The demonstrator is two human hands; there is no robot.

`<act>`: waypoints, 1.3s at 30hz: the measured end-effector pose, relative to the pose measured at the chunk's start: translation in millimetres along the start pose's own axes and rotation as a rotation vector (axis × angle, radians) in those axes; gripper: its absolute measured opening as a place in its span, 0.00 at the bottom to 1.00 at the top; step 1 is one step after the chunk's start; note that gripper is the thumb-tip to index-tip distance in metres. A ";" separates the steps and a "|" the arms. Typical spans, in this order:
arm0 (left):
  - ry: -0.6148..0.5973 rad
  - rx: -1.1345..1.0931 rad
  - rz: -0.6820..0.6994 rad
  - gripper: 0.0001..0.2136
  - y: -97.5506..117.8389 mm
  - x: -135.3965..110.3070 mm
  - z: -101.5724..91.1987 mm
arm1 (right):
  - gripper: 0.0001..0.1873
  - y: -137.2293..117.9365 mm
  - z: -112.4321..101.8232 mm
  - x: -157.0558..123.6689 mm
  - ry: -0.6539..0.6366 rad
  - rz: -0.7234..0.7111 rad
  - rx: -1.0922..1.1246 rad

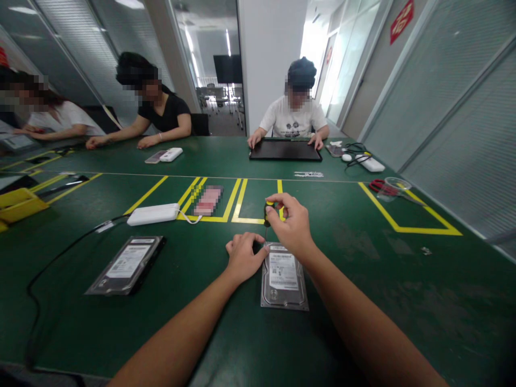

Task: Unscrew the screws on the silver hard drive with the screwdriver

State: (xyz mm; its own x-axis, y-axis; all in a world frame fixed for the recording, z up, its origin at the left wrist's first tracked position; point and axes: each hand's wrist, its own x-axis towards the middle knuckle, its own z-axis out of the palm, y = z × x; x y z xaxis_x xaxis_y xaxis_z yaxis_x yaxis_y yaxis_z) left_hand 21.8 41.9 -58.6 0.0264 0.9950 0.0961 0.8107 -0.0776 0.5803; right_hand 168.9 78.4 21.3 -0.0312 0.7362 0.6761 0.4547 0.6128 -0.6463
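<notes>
A hard drive (283,277) with a white label lies flat on the green table in front of me. My right hand (292,220) is closed around the dark, yellow-topped handle of a screwdriver (267,214). It stands upright, its thin shaft pointing down at the drive's far left corner. My left hand (244,257) grips that same corner, fingers curled and thumb against the drive's edge, close to the screwdriver's tip. What lies right under the tip is too small to make out. Further left, a second hard drive (128,263) rests label up.
A white power bank (153,214) with cables lies beyond the second drive, beside a phone (208,200). Red scissors (382,188) and a clear plastic cup (397,186) are at the right. A yellow bin (20,207) stands at far left. Across the table a person handles a black panel (285,150).
</notes>
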 end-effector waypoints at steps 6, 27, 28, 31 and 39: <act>0.001 0.000 -0.002 0.08 0.5 -0.3 -0.6 | 0.06 -1.0 0.4 1.0 0.022 -0.031 0.032; 0.012 0.002 0.005 0.08 -1.5 0.9 0.7 | 0.08 -2.9 0.2 0.3 0.030 -0.036 0.008; 0.009 0.000 0.004 0.08 -1.2 0.7 0.5 | 0.07 -3.2 0.2 0.4 0.031 -0.039 0.013; 0.004 -0.003 0.000 0.08 -0.5 0.4 0.0 | 0.05 -3.4 0.1 0.7 0.040 -0.049 0.037; 0.007 -0.002 -0.001 0.08 -1.5 0.6 0.6 | 0.05 -3.4 -0.8 0.8 0.019 -0.038 0.023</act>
State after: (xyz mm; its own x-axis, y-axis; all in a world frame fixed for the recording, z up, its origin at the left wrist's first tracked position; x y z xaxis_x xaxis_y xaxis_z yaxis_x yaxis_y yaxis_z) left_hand 21.0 42.7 -59.9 0.0216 0.9946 0.1013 0.8093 -0.0769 0.5824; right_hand 168.0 76.7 24.3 -0.0310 0.7067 0.7069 0.4333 0.6468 -0.6276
